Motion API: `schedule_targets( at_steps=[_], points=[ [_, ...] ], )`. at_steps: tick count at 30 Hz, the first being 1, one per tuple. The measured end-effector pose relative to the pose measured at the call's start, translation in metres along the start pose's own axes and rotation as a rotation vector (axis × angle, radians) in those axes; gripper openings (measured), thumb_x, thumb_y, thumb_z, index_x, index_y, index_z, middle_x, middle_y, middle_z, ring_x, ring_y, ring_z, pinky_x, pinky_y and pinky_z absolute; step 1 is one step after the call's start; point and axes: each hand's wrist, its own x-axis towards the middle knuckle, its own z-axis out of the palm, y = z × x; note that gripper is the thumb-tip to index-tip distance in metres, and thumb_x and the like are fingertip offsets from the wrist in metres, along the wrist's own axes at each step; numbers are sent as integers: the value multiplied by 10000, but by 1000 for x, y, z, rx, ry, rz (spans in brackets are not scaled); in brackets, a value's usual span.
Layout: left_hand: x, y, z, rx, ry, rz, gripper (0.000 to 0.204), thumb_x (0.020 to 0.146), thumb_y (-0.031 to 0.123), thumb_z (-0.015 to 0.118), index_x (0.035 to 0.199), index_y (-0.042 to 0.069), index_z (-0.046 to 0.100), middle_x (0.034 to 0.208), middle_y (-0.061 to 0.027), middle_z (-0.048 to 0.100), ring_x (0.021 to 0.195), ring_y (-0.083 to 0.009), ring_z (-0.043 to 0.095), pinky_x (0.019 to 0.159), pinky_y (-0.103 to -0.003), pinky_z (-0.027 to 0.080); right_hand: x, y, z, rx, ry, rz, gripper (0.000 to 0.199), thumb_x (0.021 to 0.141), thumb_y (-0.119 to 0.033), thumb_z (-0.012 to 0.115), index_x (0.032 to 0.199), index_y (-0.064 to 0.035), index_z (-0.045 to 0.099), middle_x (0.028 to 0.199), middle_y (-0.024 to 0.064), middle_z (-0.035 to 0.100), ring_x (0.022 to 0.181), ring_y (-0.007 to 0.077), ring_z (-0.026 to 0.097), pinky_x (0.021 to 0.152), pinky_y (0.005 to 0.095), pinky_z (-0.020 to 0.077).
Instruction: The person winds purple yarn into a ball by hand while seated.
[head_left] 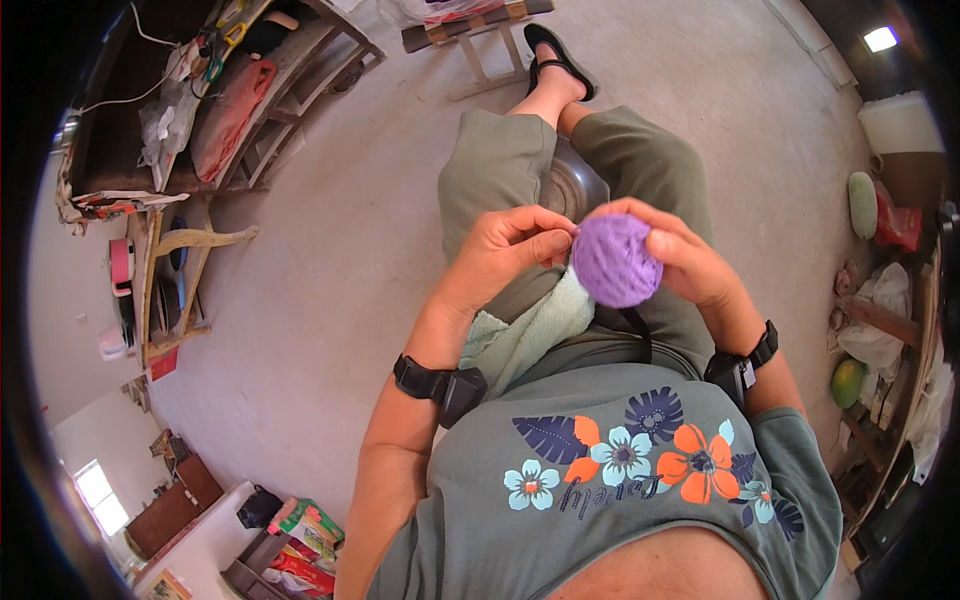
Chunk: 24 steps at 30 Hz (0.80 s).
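Note:
A round ball of purple yarn [622, 268] is held up over my lap. My right hand [692, 252] grips it from the right, with the thumb on its near face and the fingers curled behind the top. At its left edge my left hand [518, 248] is closed in a pinch on the yarn; the strand itself hardly shows between the fingertips. Below the hands a pale green towel [540, 322] lies across my lap. Between my knees is a shiny metal basin [592, 172], partly hidden by the hands and legs.
A wooden shelf unit [290, 95] with bags and scissors stands at the far left, near a wooden stand [205, 240]. Ahead is a small bench [478, 45]. Along the right lie a pale green melon [862, 205], plastic bags [885, 300] and a green-yellow fruit [849, 384].

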Motion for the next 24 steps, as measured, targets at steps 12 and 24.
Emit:
schedule_targets(
  at_steps=[12, 24],
  points=[
    [-8, -13, 5, 122, -169, -150, 212, 947, 127, 664, 1086, -26, 711, 914, -57, 724, 824, -91, 651, 711, -233, 508, 16, -13, 3, 82, 359, -258, 613, 887, -290, 717, 1361, -18, 440, 1214, 86, 594, 1116, 151, 592, 951, 327, 489],
    [-9, 4, 3, 92, -209, -113, 146, 913, 115, 715, 1008, 4, 718, 877, 17, 679, 790, -32, 573, 687, -202, 463, 11, 2, 5, -563, 345, -40, 543, 813, -331, 792, 1208, -15, 592, 1045, 83, 651, 966, 144, 612, 848, 301, 509]
  ],
)
